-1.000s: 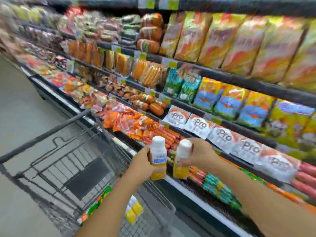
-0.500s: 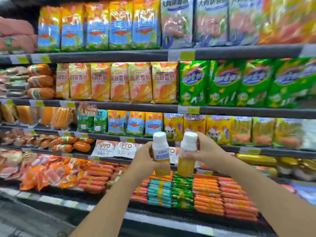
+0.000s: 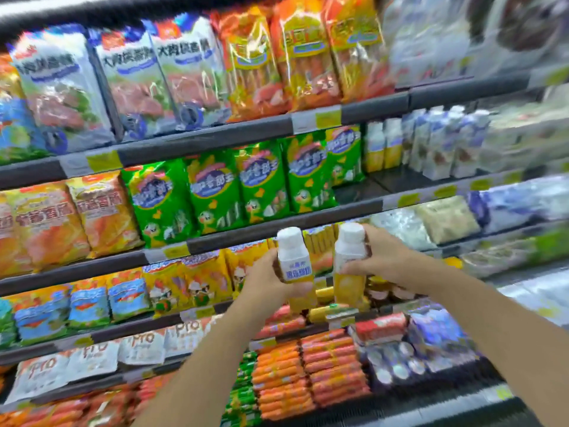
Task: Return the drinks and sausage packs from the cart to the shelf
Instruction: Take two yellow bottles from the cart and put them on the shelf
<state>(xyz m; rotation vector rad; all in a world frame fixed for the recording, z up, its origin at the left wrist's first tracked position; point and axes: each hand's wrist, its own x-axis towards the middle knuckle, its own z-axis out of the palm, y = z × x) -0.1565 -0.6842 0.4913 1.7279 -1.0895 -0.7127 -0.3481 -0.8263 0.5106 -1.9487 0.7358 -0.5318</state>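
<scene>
I hold two small drink bottles upright in front of the shelves, each with a white cap and a yellow lower half. My left hand [image 3: 266,280] grips the left bottle [image 3: 294,266] around its label. Around the right bottle [image 3: 349,263] my right hand [image 3: 380,260] curls from the right side. The bottles stand side by side, a little apart. On a shelf up and to the right, matching white-and-yellow bottles [image 3: 383,146] stand in a row beside white cartons [image 3: 443,143]. The cart is out of view.
Dark shelves [image 3: 215,143] hold rows of sausage packs: green bags [image 3: 240,186], orange bags [image 3: 301,53], white "Pro" packs [image 3: 141,346] and stacked orange sausages [image 3: 308,374] at the bottom. A bare patch of shelf [image 3: 378,183] lies in front of the matching bottles.
The view has swung right and upward along the shelves; the cart has left the view. Both hands keep their bottles and have risen slightly, and the drink shelf now shows at upper right.
</scene>
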